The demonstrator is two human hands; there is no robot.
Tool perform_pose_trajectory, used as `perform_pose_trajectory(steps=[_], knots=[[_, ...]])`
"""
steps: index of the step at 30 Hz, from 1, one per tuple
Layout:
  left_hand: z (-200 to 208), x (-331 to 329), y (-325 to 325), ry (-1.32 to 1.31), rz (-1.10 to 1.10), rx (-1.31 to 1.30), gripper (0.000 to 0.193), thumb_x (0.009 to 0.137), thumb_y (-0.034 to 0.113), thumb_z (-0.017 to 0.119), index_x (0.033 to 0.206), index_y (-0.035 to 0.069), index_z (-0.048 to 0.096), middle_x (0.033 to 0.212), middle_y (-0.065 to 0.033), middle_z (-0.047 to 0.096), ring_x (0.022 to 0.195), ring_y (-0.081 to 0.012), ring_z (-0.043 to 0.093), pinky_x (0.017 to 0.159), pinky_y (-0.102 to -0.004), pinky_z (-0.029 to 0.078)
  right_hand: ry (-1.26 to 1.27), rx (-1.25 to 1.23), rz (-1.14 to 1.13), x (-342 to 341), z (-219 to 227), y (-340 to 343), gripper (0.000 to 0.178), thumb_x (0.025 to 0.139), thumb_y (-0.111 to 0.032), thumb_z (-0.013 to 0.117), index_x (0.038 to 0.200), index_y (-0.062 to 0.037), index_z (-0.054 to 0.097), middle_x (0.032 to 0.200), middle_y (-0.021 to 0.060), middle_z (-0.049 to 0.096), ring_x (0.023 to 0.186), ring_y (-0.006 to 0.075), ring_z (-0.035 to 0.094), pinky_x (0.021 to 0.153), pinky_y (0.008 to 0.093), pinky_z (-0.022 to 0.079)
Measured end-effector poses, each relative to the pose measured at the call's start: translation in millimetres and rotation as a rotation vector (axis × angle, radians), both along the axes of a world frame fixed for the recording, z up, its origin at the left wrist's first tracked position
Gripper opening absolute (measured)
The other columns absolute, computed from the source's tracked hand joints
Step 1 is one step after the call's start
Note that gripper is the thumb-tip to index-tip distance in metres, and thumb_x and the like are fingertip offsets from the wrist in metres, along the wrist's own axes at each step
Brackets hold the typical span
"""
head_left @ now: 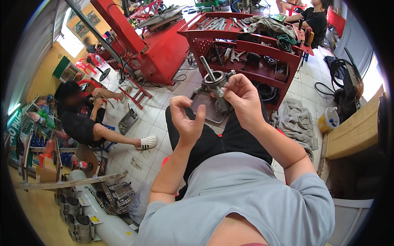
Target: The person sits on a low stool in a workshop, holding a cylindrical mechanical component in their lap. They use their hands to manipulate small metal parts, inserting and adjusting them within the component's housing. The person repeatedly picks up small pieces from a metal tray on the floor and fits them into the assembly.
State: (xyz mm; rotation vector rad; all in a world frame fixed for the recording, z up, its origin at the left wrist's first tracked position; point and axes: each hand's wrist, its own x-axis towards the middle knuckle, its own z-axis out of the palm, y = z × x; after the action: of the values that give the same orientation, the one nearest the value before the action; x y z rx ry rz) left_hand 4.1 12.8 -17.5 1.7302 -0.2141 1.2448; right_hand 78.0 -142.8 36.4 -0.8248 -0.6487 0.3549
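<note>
Between my knees stands a grey metal assembly with a round collar at its top and a long straight rod slanting up out of it. My right hand is at its near right side, with thumb and forefinger pinched at a small silver bolt. Whether the bolt is still joined to the assembly is hard to tell. My left hand hangs in the air left of the assembly, fingers loosely curled and apart from the thumb, with nothing in it. A shallow grey tray lies underneath.
A red tool trolley with wrenches and rags stands ahead. Crumpled grey cloth lies right, near a yellow-and-white bucket. A seated person works at left, beside a black tray.
</note>
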Motion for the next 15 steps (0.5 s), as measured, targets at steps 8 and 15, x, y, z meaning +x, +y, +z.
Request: perform_pose_trajectory(steps=[8, 15], knots=[[14.8, -9.7, -15.2, 0.262, -0.633, -0.294, 0.09, 0.068, 0.019, 0.086, 0.139, 0.002, 0.034, 0.126, -0.0116, 0.052, 0.122, -0.0212, 0.048, 0.102, -0.0364, 0.038, -0.069, 0.019, 0.243, -16.7, 7.8, -11.0, 0.016, 0.089, 0.005, 0.055, 0.096, -0.0052, 0.045, 0.09, 0.0003, 0.053, 0.085, 0.0047, 0.054, 0.074, 0.0213, 0.045], [15.2, -27.5, -17.9, 0.261, -0.452, -0.048, 0.051, 0.07, 0.013, 0.082, 0.115, 0.003, 0.06, 0.111, -0.0114, 0.064, 0.108, -0.0238, 0.06, 0.094, -0.0383, 0.047, -0.283, -0.1, 0.325, -23.3, 15.9, -24.0, 0.02, 0.088, 0.005, 0.057, 0.101, -0.0031, 0.045, 0.096, 0.0028, 0.056, 0.093, 0.0078, 0.059, 0.085, 0.0255, 0.046]])
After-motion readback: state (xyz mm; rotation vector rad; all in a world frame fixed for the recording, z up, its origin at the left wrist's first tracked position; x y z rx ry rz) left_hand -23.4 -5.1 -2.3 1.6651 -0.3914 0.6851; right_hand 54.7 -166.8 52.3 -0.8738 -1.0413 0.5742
